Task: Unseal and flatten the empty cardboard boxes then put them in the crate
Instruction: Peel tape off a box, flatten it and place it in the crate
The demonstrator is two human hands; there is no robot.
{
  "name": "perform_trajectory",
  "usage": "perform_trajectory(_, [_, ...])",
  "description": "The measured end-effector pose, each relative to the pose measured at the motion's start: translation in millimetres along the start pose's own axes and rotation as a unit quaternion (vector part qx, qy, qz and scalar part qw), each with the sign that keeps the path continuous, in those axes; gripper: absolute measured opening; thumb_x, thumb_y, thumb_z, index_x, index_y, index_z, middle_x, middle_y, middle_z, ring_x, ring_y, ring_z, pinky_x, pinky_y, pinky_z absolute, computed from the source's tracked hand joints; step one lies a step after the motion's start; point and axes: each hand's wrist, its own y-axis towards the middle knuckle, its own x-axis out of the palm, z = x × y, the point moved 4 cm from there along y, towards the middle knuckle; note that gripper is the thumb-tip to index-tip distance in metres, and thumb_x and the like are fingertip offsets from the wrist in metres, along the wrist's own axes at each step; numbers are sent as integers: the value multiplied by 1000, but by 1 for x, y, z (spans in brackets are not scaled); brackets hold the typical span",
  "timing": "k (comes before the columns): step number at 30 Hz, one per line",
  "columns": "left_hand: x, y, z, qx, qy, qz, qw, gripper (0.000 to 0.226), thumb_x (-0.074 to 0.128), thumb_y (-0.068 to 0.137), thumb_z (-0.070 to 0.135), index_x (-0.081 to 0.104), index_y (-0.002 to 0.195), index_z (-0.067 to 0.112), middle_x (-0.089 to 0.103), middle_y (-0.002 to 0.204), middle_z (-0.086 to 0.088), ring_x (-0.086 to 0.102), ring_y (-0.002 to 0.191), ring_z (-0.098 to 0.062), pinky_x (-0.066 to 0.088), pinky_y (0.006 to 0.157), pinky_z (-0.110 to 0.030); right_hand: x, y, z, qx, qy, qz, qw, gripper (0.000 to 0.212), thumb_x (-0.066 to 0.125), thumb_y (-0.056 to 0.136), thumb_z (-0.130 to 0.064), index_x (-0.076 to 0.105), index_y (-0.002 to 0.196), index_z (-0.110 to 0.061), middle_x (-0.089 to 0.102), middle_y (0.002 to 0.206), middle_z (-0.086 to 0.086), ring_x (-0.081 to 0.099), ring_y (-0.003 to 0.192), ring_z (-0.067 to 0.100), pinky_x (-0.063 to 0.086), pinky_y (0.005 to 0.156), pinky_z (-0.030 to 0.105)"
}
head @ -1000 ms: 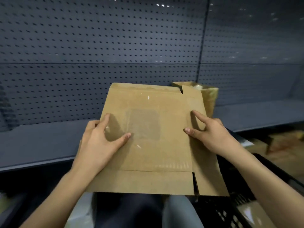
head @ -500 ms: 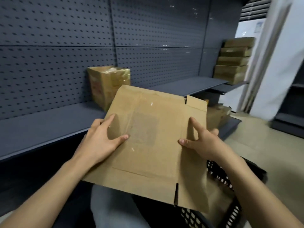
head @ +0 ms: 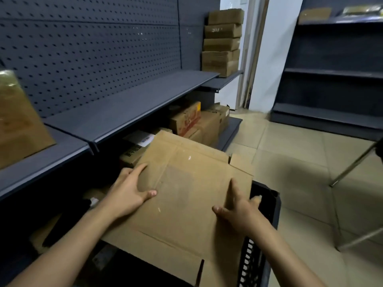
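A flattened brown cardboard box (head: 186, 195) lies tilted above the black plastic crate (head: 268, 198), whose perforated wall shows at the lower right. My left hand (head: 128, 193) holds the sheet's left edge, with the index finger and thumb spread on top. On the right side, my right hand (head: 238, 212) holds the sheet with index finger and thumb on top and the other fingers round its edge. More cardboard shows inside the crate under the sheet.
A cardboard box (head: 18, 121) stands on the grey shelf (head: 128, 108) at the left. Stacked boxes (head: 222, 42) fill the shelf's far end, more boxes (head: 190, 119) sit below. Metal chair legs (head: 352, 164) and a dark shelf unit (head: 331, 79) stand on the tiled floor.
My view has swung right and down. Both hands have carried the flattened box from in front of the shelf down over the crate, keeping the same hold.
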Motion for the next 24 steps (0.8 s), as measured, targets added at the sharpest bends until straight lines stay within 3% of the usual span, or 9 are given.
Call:
perform_trajectory(8, [63, 50, -25, -16, -45, -83, 995, 90, 76, 82, 45, 18, 152, 44, 27, 146, 1, 41, 131, -25, 38, 107, -49, 43, 40, 27, 104, 0, -8, 995, 104, 66, 87, -54, -16, 151, -48, 12, 145, 21, 45, 125, 42, 38, 111, 49])
perform_trajectory(14, [86, 80, -44, -14, -72, -132, 989, 94, 78, 82, 39, 15, 151, 48, 28, 137, 2, 42, 127, -24, 38, 108, -49, 63, 54, 28, 110, -35, 21, 993, 102, 62, 90, -55, -20, 151, -45, 15, 137, 22, 49, 119, 44, 39, 110, 47])
perform_trajectory(24, [128, 101, -71, -22, -66, -219, 973, 92, 80, 81, 34, 22, 152, 43, 30, 135, -5, 41, 127, -29, 36, 109, -46, 104, 81, 49, 201, -74, 7, 977, 104, 63, 89, -54, -20, 151, -45, 10, 145, 25, 41, 129, 46, 38, 110, 48])
